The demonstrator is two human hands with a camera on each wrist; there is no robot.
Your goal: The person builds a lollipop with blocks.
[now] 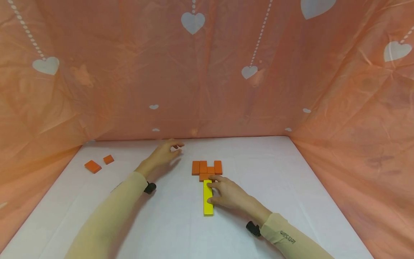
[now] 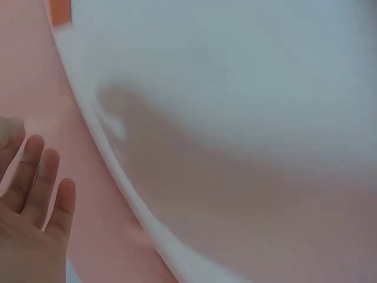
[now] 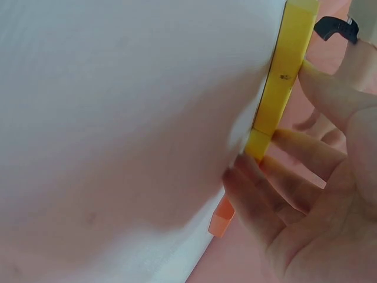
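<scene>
A long yellow block [image 1: 208, 208] lies on the white table, its far end right at a group of orange blocks [image 1: 203, 167]. My right hand [image 1: 230, 194] is at the yellow block's right side, thumb and fingers fairly straight and touching it; a fingertip overlaps the lowest orange block [image 1: 204, 177]. From the right wrist, the thumb and fingers spread along the yellow block [image 3: 284, 76], with an orange block [image 3: 221, 218] beyond the fingertips. My left hand [image 1: 162, 155] hovers left of the group, fingers loosely bent and holding nothing. The left wrist view shows its fingers apart [image 2: 39, 183].
Two loose orange pieces, a larger block [image 1: 93, 166] and a smaller one [image 1: 108, 159], lie at the table's far left. Orange-pink cloth [image 1: 207, 90] with white hearts hangs behind and on both sides of the white table [image 1: 275, 169]. Each wrist carries a small black device [image 1: 253, 228].
</scene>
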